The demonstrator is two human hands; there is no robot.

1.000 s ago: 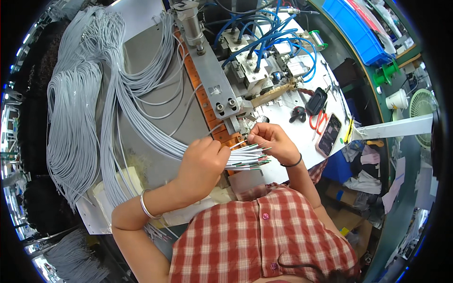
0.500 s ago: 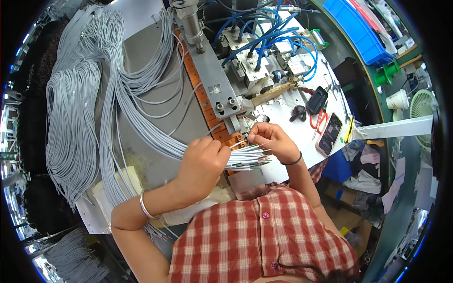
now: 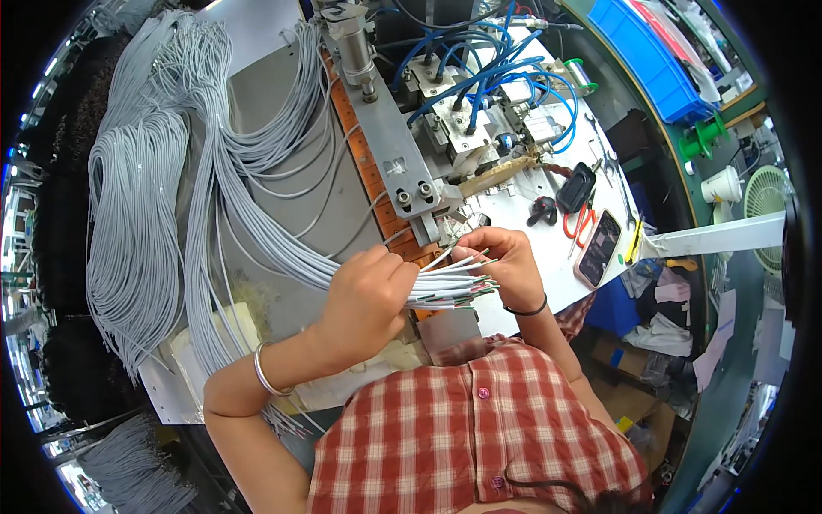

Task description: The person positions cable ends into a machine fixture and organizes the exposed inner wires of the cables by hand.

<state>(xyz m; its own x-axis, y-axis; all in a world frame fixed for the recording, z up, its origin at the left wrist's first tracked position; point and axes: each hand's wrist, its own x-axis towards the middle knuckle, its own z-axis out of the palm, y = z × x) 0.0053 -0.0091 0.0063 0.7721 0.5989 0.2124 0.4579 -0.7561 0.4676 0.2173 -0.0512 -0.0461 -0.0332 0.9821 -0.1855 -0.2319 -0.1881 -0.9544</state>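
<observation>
A thick bundle of thin grey cables (image 3: 287,250) runs from the left across the table, and my left hand (image 3: 370,289) is closed around it near its end. Past that fist the stripped ends (image 3: 462,295) fan out, showing green, red and white inner wires. My right hand (image 3: 507,264) pinches with thumb and forefinger at the tip of one cable on the upper side of the fan. The fingertips partly cover that tip. Just beyond both hands is the end of an orange slotted strip (image 3: 372,184) beside a metal press-like machine (image 3: 402,150).
Coiled grey cables (image 3: 137,214) lie at the left. Blue air tubes (image 3: 488,77) loop over the machine. On the white table at right are red-handled scissors (image 3: 580,224), a phone (image 3: 598,248) and a black case (image 3: 576,186). A blue bin (image 3: 646,60) stands at the far right.
My right hand has shifted slightly right and down, its fingers still pinched together. My left hand keeps its hold on the bundle. The view has moved a little.
</observation>
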